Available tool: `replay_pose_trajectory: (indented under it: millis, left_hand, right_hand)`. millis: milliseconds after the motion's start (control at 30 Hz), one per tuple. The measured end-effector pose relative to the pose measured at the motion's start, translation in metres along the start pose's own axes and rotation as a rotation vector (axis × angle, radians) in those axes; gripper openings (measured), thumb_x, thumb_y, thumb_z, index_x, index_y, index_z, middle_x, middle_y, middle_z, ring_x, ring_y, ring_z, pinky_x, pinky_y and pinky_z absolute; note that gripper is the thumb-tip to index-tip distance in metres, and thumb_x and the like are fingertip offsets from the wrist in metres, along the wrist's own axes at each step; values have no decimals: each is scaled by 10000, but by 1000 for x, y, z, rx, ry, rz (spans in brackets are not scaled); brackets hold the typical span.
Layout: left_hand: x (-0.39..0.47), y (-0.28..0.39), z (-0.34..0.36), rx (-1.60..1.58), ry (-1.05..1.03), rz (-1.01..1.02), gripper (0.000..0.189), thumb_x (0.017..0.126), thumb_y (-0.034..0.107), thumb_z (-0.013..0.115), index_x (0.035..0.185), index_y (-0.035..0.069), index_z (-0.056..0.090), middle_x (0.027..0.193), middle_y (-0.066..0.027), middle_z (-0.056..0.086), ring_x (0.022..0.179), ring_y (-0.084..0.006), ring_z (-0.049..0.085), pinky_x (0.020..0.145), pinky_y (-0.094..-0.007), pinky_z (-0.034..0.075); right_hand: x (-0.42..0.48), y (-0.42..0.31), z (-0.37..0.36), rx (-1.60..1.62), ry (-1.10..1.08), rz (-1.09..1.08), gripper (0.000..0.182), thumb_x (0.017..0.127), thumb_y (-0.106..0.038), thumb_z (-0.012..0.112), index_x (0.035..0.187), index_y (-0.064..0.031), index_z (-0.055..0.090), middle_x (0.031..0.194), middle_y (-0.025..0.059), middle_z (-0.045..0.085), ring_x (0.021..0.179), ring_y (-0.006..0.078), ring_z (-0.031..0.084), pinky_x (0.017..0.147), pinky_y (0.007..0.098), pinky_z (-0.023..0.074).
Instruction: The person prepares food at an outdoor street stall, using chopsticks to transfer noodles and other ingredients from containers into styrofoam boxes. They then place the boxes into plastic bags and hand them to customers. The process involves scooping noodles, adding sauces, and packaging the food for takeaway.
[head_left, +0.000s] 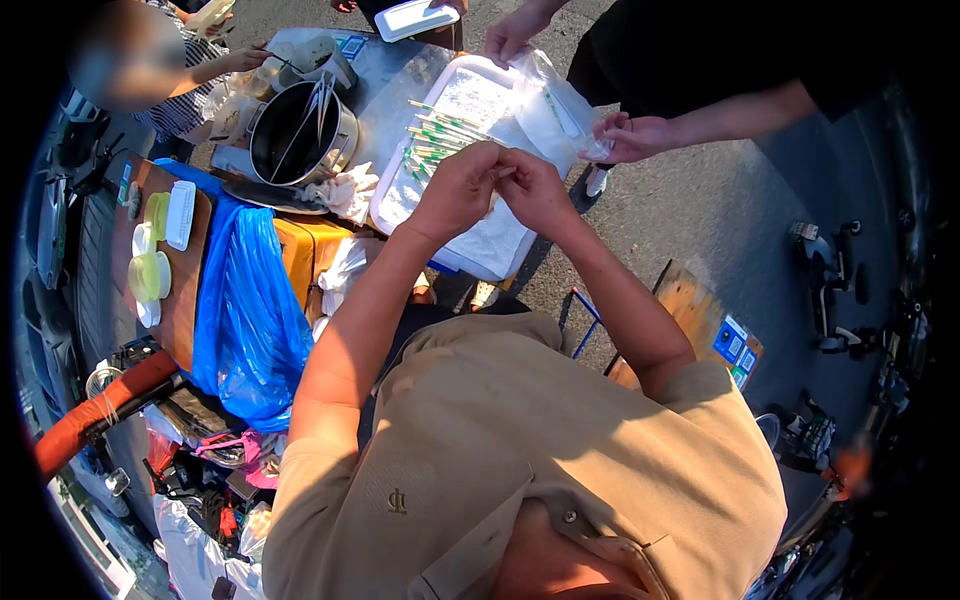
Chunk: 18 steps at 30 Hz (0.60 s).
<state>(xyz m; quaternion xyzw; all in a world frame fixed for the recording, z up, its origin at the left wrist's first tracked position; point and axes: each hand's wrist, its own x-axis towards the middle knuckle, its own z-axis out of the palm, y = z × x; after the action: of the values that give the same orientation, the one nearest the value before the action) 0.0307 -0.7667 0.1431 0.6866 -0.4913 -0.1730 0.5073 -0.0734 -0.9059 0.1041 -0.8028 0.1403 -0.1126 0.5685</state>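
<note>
My left hand (463, 189) and my right hand (538, 196) meet fingertip to fingertip above a shallow white plastic tray (384, 184). A small pale bit shows at the fingertips, but the fingers hide what it is, or whether either hand grips it. White granular or towel-like material (480, 244) covers the tray's bottom. On it, just beyond my left hand, lies a loose bunch of thin white-and-green sticks (435, 139). Across the tray, another person's hands (626, 139) spread a clear plastic bag (551, 112) with a stick-like thing inside.
Left of the tray stands a deep metal pot (341, 150) with metal tongs (319, 105) in it; a crumpled cloth (349, 187) lies beside it. Blue plastic sheeting (251, 300) hangs by a brown board (176, 296) holding bowls and lids. Another person holds a white foam box (416, 19).
</note>
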Motion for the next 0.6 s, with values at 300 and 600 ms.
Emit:
replay_pose_trajectory:
  millis: [300,600]
  left_hand:
    - [20,-5,7,147,82,97,266,953,24,620,1215,58,653,1405,-174,595,1312,-361,559,1023,-424,505]
    - [-242,-102,4,-23,-102,-618,187,950,78,627,1111,0,683,1041,-173,708,982,-333,696,865,-395,539]
  right_hand:
    - [94,41,-81,-537,480,-178,154,908,-76,651,1028,1,711,946,217,715,880,396,710,772,457,558]
    - [124,110,-83,-847,391,186,297,961,-294,635,974,-3,688,944,261,718,943,461,691,839,503,543]
